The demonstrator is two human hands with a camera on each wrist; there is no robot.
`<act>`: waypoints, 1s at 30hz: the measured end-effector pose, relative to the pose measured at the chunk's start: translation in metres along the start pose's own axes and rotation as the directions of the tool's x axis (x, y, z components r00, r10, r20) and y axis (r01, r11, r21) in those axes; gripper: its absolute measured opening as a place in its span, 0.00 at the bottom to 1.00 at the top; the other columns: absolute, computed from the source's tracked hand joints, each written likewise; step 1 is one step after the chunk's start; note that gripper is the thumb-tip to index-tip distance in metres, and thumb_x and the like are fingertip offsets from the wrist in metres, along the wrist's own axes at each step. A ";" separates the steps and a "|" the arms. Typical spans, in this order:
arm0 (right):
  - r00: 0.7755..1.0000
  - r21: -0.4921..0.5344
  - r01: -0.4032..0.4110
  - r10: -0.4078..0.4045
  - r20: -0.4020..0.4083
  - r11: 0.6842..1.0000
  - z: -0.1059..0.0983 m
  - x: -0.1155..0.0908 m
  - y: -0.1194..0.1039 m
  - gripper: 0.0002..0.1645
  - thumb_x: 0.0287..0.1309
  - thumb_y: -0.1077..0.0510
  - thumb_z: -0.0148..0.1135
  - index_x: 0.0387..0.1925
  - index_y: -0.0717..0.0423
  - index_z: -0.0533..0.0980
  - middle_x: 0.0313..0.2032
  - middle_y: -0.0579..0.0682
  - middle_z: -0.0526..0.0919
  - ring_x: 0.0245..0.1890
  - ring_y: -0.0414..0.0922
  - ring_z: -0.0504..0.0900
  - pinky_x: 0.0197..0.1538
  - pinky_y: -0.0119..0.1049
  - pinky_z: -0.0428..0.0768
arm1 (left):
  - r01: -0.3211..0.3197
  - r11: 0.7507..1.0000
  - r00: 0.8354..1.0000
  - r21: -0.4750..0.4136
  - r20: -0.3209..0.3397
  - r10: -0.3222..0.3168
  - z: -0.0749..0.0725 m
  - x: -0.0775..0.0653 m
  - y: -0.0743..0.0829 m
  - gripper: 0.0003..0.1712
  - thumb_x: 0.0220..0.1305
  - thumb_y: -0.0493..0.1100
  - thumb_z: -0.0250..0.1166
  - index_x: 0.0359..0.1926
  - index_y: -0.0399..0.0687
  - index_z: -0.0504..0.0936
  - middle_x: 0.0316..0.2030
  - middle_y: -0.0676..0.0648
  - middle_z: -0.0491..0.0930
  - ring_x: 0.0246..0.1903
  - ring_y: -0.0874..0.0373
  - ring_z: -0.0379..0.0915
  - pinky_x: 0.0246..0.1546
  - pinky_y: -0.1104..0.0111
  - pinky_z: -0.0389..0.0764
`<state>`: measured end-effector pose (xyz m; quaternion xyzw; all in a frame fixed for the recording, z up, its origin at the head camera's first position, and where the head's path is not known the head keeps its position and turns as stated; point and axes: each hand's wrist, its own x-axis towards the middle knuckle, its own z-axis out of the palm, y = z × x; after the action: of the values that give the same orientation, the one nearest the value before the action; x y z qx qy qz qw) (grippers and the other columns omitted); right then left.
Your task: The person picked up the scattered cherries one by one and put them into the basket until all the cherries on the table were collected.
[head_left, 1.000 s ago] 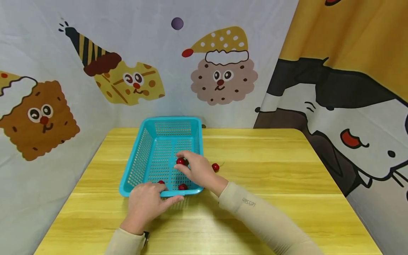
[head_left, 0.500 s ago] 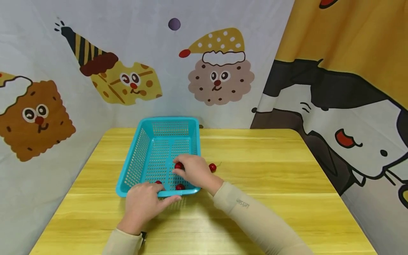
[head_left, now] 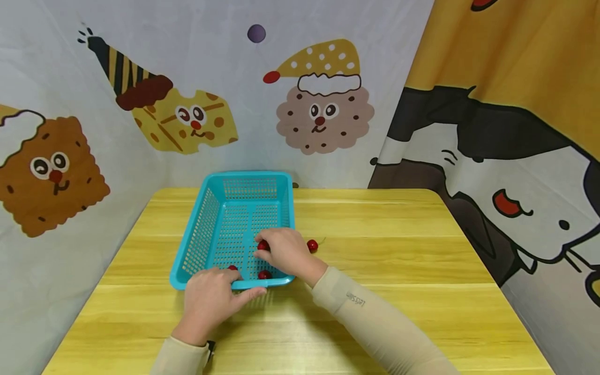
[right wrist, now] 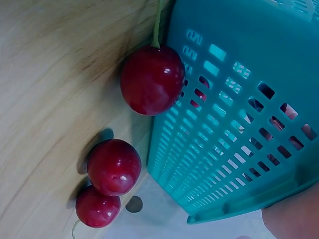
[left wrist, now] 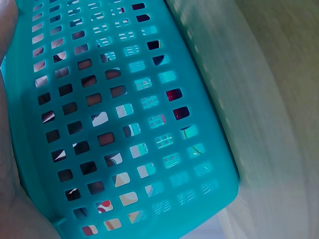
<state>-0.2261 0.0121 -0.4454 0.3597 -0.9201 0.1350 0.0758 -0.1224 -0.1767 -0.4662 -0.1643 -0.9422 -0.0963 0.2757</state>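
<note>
A blue perforated plastic basket [head_left: 176,276] stands on the wooden table, its near rim gripped by my left hand [head_left: 212,297], fingers over the edge and thumb outside. Inside the basket, my right hand [head_left: 288,251] pinches a dark red cherry [head_left: 263,245] between thumb and fingers. Another cherry [head_left: 264,275] lies by the near wall, and one more cherry [head_left: 233,267] is partly hidden behind my left fingers. The right wrist view shows a stemmed cherry [right wrist: 152,80] close beside the basket's outer wall, with two cherries touching each other, the larger cherry [right wrist: 114,167] nearest.
To the right of the basket, a cherry with a stem [head_left: 312,246] shows on the table [head_left: 398,291], partly behind my right wrist. A cartoon-printed cloth [head_left: 328,156] hangs behind the table's far edge.
My right hand has dropped slightly inside the basket with its cherry, mostly during the first half second. My left hand keeps its grip on the rim. The head view has shifted a little.
</note>
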 end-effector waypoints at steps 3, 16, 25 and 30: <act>1.000 -0.001 0.000 0.000 0.003 1.000 -0.001 0.000 -0.001 0.23 0.60 0.38 0.65 0.49 0.46 0.82 0.43 0.39 0.85 0.35 0.34 0.77 0.38 0.35 0.79 | -0.001 1.000 1.000 -0.005 -0.010 0.001 0.000 -0.001 -0.001 0.35 0.37 0.84 0.64 0.14 0.58 0.79 0.08 0.56 0.69 0.09 0.56 0.65 0.06 0.66 0.58; 1.000 0.003 -0.012 0.012 0.003 1.000 0.002 0.002 -0.004 0.21 0.58 0.41 0.69 0.49 0.45 0.82 0.42 0.39 0.85 0.34 0.35 0.77 0.37 0.34 0.78 | 0.012 1.000 1.000 -0.028 -0.013 -0.012 0.002 -0.003 -0.005 0.34 0.35 0.82 0.66 0.14 0.58 0.79 0.09 0.56 0.70 0.09 0.57 0.65 0.06 0.66 0.58; 1.000 0.019 -0.023 0.023 -0.001 1.000 -0.001 0.003 -0.006 0.22 0.59 0.40 0.68 0.49 0.46 0.81 0.42 0.38 0.85 0.35 0.34 0.76 0.36 0.34 0.77 | -0.007 1.000 0.999 -0.023 -0.038 0.006 0.002 -0.002 -0.007 0.37 0.37 0.84 0.64 0.15 0.57 0.81 0.10 0.55 0.73 0.09 0.56 0.65 0.06 0.67 0.58; 1.000 0.020 -0.026 0.026 -0.001 0.999 -0.001 0.002 -0.006 0.22 0.58 0.40 0.69 0.49 0.46 0.82 0.41 0.38 0.85 0.34 0.34 0.76 0.35 0.34 0.77 | -0.001 0.999 1.000 -0.035 -0.010 0.001 0.001 -0.002 -0.006 0.37 0.38 0.84 0.64 0.16 0.56 0.82 0.10 0.54 0.73 0.09 0.56 0.65 0.06 0.67 0.59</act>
<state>-0.2237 0.0068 -0.4429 0.3483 -0.9233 0.1454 0.0709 -0.1233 -0.1826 -0.4687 -0.1690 -0.9389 -0.1133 0.2778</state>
